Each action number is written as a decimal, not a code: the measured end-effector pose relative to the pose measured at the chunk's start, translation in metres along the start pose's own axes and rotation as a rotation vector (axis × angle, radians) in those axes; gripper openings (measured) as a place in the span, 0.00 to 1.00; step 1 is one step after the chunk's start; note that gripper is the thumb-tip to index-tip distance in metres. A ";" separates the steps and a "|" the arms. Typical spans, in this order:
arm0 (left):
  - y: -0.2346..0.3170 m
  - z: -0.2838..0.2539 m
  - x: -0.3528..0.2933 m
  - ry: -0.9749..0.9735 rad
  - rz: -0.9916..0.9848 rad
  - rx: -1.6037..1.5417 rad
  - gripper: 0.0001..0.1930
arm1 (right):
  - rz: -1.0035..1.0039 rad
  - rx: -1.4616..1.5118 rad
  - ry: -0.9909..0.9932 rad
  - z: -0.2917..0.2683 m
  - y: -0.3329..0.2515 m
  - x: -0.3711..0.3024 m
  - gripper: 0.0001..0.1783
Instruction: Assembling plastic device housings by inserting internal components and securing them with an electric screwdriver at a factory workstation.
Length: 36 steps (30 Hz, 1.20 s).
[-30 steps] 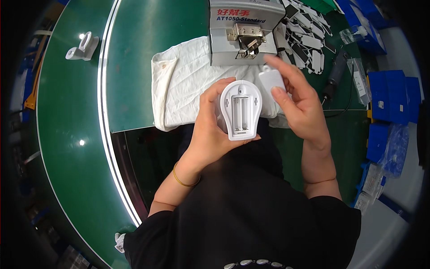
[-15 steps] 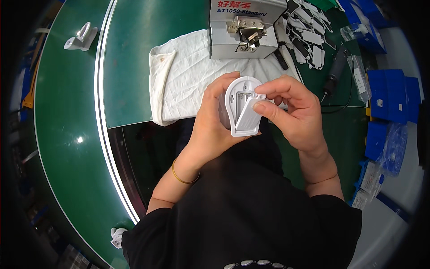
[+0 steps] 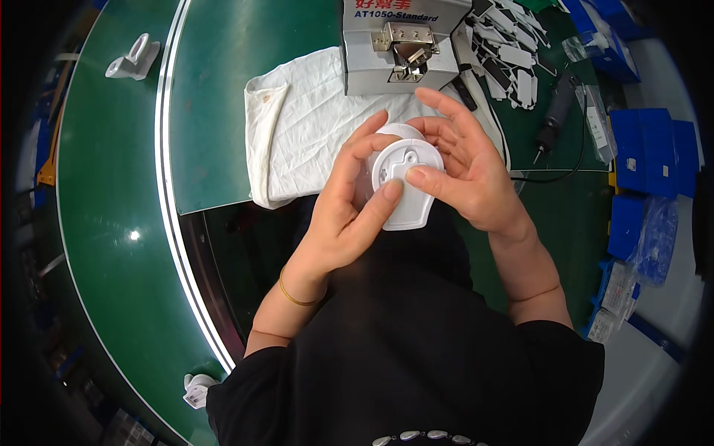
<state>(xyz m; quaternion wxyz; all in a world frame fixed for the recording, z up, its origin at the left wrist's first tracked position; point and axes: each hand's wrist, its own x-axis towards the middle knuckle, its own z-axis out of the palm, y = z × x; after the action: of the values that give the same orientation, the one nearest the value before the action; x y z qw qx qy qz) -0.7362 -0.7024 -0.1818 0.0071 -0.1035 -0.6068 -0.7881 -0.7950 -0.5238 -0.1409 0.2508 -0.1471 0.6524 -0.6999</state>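
Observation:
A white plastic housing (image 3: 401, 132) with a rounded top is held up over my lap, its flat base facing me. A white battery cover (image 3: 406, 211) lies flat in that base, filling the recess. My left hand (image 3: 335, 212) wraps round the housing's left side, its thumb pressed on the cover. From the right, my right hand (image 3: 480, 186) holds the other side, with its thumb tip on the upper part of the cover and its fingers curved behind. The index finger is raised off the housing. The inside of the battery bay is hidden.
A white cloth (image 3: 297, 126) lies under a grey machine (image 3: 398, 78) ahead. Several white and black plastic pieces (image 3: 513, 56) are heaped at the far right, near an electric screwdriver (image 3: 552, 123). White plastic parts (image 3: 135, 58) rest on the left belt. Blue bins (image 3: 643, 152) stand at right.
The cover, tilted over the open battery bay before, now lies flat in the base. My left thumb has come onto it, and my right hand has moved from pinching its edge to pressing.

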 end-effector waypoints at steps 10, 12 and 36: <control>0.005 0.004 -0.006 0.081 0.016 0.069 0.20 | 0.073 0.114 -0.109 -0.003 0.003 -0.008 0.49; 0.007 0.004 -0.007 0.117 -0.049 0.009 0.20 | 0.082 0.111 -0.138 -0.006 0.003 -0.010 0.51; 0.004 0.006 -0.002 0.168 -0.167 -0.010 0.27 | -0.166 -0.023 -0.044 0.004 0.030 -0.014 0.38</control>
<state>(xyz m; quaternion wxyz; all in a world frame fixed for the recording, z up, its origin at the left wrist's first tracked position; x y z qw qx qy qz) -0.7331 -0.6981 -0.1771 -0.0085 0.0137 -0.6068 -0.7947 -0.7769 -0.5200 -0.1680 0.2045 -0.2189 0.6404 -0.7072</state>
